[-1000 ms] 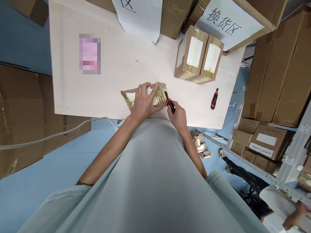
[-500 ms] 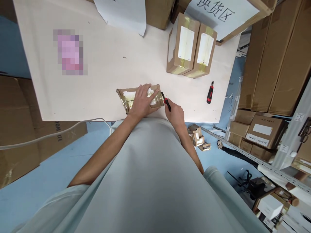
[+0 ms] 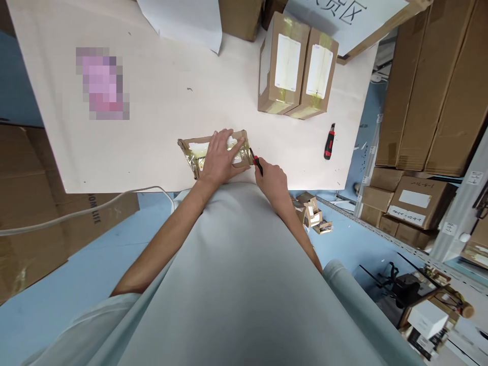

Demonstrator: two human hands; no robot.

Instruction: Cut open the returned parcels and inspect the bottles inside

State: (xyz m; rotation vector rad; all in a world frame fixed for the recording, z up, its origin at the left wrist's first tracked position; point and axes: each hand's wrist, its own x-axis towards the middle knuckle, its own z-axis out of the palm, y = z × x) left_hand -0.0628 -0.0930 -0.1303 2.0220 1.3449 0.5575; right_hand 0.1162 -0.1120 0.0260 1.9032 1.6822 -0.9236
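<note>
A small cardboard box [image 3: 204,140] wrapped in shiny tape, with a white label, lies near the front edge of the white table [image 3: 152,117]. Across its top, my left hand [image 3: 221,156] rests with fingers stretched out, pressing it against the tabletop. My right hand [image 3: 271,179] grips a red and black utility knife [image 3: 256,161] at the box's right end. The blade tip is at or very close to the taped end; I cannot tell if it cuts in. My palm hides part of the label.
Two taped boxes [image 3: 284,66] stand at the back right, before a large sheet with writing [image 3: 343,25]. A second utility knife [image 3: 330,142] lies on the right. A blurred pink item [image 3: 101,84] is on the left. A white cable [image 3: 125,193] crosses the front edge.
The knife in my right hand has shifted slightly along the box's right end. My left hand stays on the box. The whole view has shifted a little, and a leg at the right is gone from sight.
</note>
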